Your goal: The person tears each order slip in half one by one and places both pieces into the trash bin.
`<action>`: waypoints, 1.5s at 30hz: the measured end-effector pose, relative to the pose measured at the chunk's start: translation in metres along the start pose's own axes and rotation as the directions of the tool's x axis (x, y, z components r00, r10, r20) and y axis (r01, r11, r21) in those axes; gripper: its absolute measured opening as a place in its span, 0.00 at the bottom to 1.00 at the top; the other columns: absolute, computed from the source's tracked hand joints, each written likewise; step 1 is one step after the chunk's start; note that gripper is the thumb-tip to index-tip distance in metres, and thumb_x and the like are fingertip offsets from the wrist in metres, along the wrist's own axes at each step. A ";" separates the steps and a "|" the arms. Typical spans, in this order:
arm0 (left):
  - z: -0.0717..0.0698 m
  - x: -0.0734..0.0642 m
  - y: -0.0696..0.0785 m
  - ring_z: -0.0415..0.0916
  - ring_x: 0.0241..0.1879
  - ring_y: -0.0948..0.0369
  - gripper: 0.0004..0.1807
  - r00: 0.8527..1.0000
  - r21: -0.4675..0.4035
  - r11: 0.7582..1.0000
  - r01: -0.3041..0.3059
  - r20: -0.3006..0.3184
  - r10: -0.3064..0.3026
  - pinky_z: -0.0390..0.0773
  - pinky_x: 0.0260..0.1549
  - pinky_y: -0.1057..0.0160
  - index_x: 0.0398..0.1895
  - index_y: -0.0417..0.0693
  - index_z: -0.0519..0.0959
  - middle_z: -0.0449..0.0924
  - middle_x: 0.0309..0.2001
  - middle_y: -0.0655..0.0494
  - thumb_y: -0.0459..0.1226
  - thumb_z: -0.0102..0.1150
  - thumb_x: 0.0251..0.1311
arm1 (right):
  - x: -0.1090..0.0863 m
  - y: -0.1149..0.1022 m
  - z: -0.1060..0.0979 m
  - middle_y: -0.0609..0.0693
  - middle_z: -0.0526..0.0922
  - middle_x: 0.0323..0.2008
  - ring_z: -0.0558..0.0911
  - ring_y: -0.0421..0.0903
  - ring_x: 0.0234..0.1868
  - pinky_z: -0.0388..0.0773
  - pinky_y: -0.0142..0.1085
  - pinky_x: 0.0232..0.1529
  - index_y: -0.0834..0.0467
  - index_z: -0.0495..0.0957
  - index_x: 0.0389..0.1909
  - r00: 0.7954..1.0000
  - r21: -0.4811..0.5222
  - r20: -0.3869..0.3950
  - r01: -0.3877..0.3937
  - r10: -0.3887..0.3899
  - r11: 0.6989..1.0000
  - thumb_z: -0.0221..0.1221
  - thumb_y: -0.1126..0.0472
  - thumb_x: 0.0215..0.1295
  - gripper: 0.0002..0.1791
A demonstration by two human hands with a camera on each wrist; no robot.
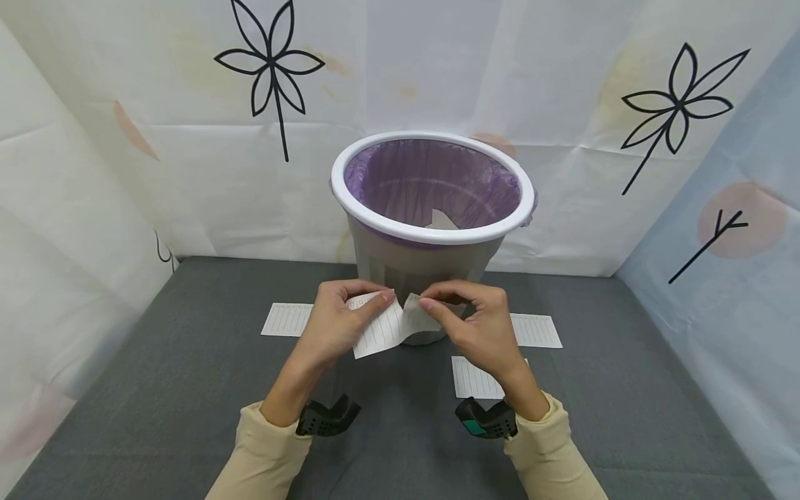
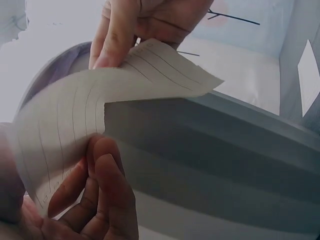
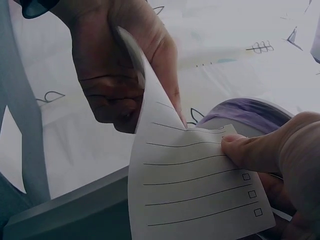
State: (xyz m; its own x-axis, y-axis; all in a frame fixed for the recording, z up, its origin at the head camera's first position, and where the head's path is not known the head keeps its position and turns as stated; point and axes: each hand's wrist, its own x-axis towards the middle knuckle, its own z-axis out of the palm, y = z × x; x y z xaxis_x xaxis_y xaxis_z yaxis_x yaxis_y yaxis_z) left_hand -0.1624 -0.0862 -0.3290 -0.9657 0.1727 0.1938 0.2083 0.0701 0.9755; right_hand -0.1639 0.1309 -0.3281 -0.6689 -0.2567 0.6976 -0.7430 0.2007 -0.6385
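Lined sheet [image 1: 380,333] is in front of the waste bin [image 1: 431,236], spanning left-right: left hand [image 1: 336,323] pinches its left part, right hand [image 1: 480,326] its right. Neither hand looks clearly nearer the bin. Sheet's middle is split or sharply folded; can't tell which. Bin's bottom is hidden, white scrap [image 1: 442,221] inside cut off by the rim.

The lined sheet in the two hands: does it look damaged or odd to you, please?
Yes, the lined sheet looks damaged: between the left hand and right hand, a tear runs in from one edge, and both sides twist apart instead of lying flat.
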 end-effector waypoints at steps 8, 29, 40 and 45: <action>-0.003 0.003 -0.003 0.80 0.25 0.58 0.10 0.999 0.036 0.999 0.004 -0.046 -0.002 0.78 0.22 0.66 0.43 0.35 0.87 0.86 0.37 0.45 0.35 0.67 0.65 | 0.000 -0.002 -0.003 0.51 0.87 0.30 0.82 0.43 0.29 0.78 0.32 0.34 0.62 0.87 0.34 1.000 0.010 -0.030 -0.001 0.002 1.000 0.69 0.75 0.59 0.06; -0.012 0.009 -0.010 0.79 0.25 0.60 0.11 0.994 0.014 1.000 0.008 -0.105 -0.007 0.79 0.23 0.66 0.44 0.33 0.86 0.85 0.38 0.44 0.34 0.66 0.65 | 0.001 -0.003 -0.016 0.59 0.86 0.31 0.84 0.43 0.33 0.80 0.32 0.39 0.67 0.86 0.35 0.990 0.074 -0.142 0.015 -0.004 0.997 0.68 0.76 0.59 0.05; -0.025 0.010 -0.012 0.81 0.22 0.59 0.12 0.983 -0.008 1.000 0.028 -0.181 -0.029 0.81 0.21 0.64 0.44 0.31 0.86 0.85 0.34 0.45 0.34 0.67 0.65 | 0.001 -0.005 -0.028 0.55 0.86 0.31 0.83 0.43 0.31 0.80 0.31 0.37 0.69 0.85 0.34 0.982 0.045 -0.188 0.011 -0.002 0.999 0.67 0.81 0.55 0.07; -0.036 0.009 -0.008 0.81 0.22 0.59 0.14 0.974 0.015 1.000 0.022 -0.226 -0.018 0.81 0.22 0.64 0.45 0.30 0.85 0.84 0.35 0.44 0.36 0.67 0.65 | 0.001 -0.004 -0.041 0.58 0.86 0.31 0.84 0.42 0.31 0.80 0.30 0.36 0.71 0.85 0.33 0.972 0.031 -0.232 0.027 -0.020 0.999 0.69 0.76 0.57 0.04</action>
State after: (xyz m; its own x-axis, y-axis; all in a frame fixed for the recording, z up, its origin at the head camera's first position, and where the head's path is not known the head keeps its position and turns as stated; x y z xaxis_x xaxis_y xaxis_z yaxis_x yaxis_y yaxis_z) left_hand -0.1784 -0.1206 -0.3309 -0.9794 -0.0549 0.1945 0.1893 0.0884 0.9779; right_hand -0.1623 0.1687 -0.3114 -0.6415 -0.0341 0.7664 -0.7599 0.1645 -0.6288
